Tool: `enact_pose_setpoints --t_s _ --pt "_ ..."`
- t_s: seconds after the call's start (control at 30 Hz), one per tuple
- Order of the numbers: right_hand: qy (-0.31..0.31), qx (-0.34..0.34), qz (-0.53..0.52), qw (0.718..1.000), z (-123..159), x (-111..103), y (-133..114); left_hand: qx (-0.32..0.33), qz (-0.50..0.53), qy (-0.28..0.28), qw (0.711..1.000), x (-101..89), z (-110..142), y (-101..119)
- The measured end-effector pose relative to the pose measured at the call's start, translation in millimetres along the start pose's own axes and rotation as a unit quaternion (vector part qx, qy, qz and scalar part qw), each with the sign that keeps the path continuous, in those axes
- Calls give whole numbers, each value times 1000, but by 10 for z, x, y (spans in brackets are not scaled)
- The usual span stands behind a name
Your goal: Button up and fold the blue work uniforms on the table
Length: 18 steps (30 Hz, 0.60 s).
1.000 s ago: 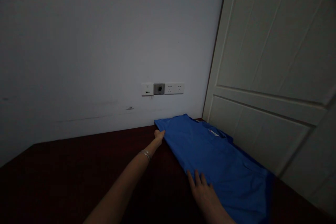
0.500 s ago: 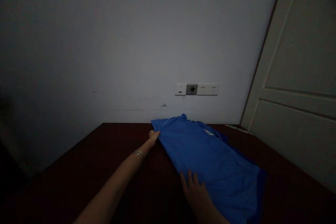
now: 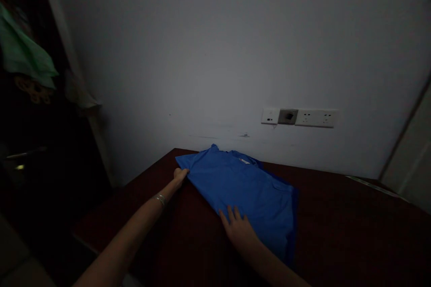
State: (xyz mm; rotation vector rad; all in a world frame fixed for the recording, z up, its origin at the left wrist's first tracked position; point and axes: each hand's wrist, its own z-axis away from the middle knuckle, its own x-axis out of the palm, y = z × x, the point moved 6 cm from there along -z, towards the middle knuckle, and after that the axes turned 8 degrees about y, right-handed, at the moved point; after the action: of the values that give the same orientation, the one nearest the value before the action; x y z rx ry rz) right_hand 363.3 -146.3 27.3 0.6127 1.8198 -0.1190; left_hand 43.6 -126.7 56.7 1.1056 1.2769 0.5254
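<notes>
A blue shirt (image 3: 235, 184) lies spread on the dark red-brown table (image 3: 323, 206), turned at a slant, with its collar and a small white label toward the wall. My left hand (image 3: 181, 175) is closed on the shirt's left edge near the far pointed corner; a silvery bracelet circles that wrist. Nearer to me, my right hand (image 3: 238, 228) rests on the lower left part of the cloth with its fingers spread. A darker blue layer shows along the shirt's right side.
Behind the table rises a pale wall with a row of sockets (image 3: 316, 118). At the left, a green cloth (image 3: 25, 51) hangs by a dark door with a handle (image 3: 25, 153). A thin strip (image 3: 373, 186) lies along the back right edge.
The view has turned left, bringing the dark door into sight. Relative to the wall and table, the shirt and both hands have shifted left, toward the table's left corner.
</notes>
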Motion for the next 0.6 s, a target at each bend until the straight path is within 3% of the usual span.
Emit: enact_pose_setpoints --t_s 0.2,0.4,0.5,0.6 --pt "16 -79 -46 996 -386 -32 -195 -31 -7 56 998 -730 -117 -339" --pt "34 -146 -115 982 -751 -24 -234 -89 -21 113 989 -1352 -124 -645" --pt "34 -155 -160 974 -917 43 -213 -113 -28 106 988 -1573 -80 -768" --pt "15 -147 -238 960 -1055 18 -168 -123 -39 64 990 -1698 -61 -831"
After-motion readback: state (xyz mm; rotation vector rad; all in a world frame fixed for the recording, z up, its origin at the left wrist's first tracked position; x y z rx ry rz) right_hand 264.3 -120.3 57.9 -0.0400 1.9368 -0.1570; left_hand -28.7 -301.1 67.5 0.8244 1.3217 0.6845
